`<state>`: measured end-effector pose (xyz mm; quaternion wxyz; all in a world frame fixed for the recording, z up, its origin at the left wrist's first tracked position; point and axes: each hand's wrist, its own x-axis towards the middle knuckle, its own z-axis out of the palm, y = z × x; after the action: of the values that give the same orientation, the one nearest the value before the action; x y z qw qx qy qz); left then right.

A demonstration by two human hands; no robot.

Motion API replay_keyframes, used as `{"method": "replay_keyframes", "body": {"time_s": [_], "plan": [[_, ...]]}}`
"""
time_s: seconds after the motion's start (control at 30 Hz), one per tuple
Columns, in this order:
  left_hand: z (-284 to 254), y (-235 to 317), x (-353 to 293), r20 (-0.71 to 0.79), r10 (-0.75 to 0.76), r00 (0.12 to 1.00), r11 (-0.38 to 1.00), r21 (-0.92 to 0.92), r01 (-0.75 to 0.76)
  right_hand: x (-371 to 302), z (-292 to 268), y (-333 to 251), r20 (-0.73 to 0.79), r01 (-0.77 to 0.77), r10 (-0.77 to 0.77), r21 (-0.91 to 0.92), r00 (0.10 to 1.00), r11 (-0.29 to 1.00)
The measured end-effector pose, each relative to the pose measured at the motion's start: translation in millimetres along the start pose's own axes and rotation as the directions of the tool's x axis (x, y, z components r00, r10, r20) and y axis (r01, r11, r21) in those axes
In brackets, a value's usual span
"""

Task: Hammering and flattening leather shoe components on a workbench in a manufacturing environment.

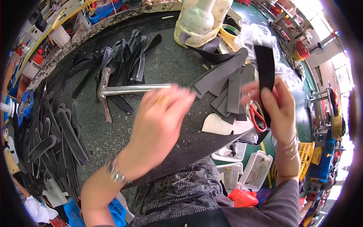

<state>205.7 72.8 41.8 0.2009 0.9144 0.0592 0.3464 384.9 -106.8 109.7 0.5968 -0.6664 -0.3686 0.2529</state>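
Observation:
My right hand (pixel 279 109) is closed on a black strip (pixel 265 66), which stands up from its fingers at the table's right edge. Red-handled scissors (pixel 258 118) show just beside that hand. My left hand (pixel 157 117) hovers over the table, its fingers smeared by motion, so I cannot make out whether they grip anything. Right by its knuckles ends the shiny metal handle of a hammer (pixel 132 89), whose worn head rests among dark strips. Flat grey strips with rounded ends (pixel 221 73) are piled between my two hands, over a cream-coloured piece (pixel 217 125).
Dark strips with shiny film ends (pixel 126 56) lie at the far left, and a heap of black strips (pixel 60 138) fills the left edge. A stained pale container (pixel 196 22) and a tape roll (pixel 230 30) stand at the back. White baskets (pixel 255 170) sit below the table.

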Motion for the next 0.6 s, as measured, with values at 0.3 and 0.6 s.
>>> {"method": "replay_keyframes", "body": {"time_s": [0.3, 0.6], "plan": [[33.3, -45.0, 106.5, -0.087, 0.055, 0.995, 0.963, 0.269, -0.03, 78.9, -18.3, 82.8, 0.441, 0.506, -0.254, -0.689, 0.861, 0.518], [-44.1, -1.7, -36.5, 0.205, 0.097, 0.974, 0.874, 0.451, -0.182, 78.4, -17.4, 60.6, 0.055, 0.323, -0.364, -0.595, 0.93, 0.736]]}}
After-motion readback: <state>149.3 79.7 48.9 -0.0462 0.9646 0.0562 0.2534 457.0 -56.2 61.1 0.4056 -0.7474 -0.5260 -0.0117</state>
